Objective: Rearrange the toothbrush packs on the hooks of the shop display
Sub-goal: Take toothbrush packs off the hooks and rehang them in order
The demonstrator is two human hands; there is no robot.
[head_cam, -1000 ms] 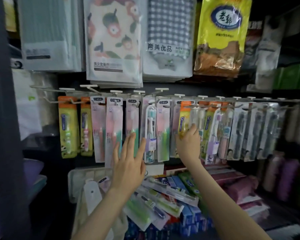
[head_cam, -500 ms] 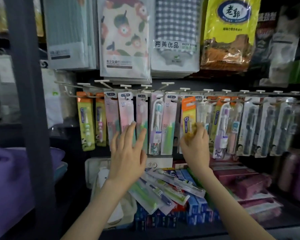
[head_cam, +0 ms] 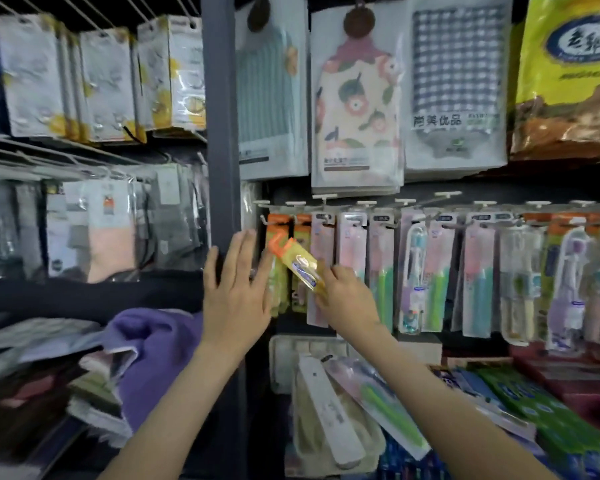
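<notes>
My right hand point(head_cam: 347, 299) grips a yellow toothbrush pack with an orange top point(head_cam: 297, 259), tilted to the upper left, in front of the leftmost hooks point(head_cam: 271, 220). Two more orange-topped yellow packs point(head_cam: 279, 292) hang there. My left hand point(head_cam: 236, 292) is raised with straight, spread fingers just left of the held pack, beside the dark upright post point(head_cam: 220, 133); it holds nothing. Pink and green toothbrush packs point(head_cam: 381, 271) and clear packs point(head_cam: 520, 278) hang in a row to the right.
Towel packs point(head_cam: 357, 109) and a yellow bag point(head_cam: 568, 81) hang above the row. Below lie loose toothbrush packs and toothpaste boxes point(head_cam: 534, 403). Left of the post are hanging sock packs point(head_cam: 108, 230), boxed goods point(head_cam: 94, 81) and folded purple cloth point(head_cam: 153, 355).
My right hand took the orange-topped yellow pack off a middle hook and carried it left to the leftmost hooks. My left hand moved left too, and the view turned left.
</notes>
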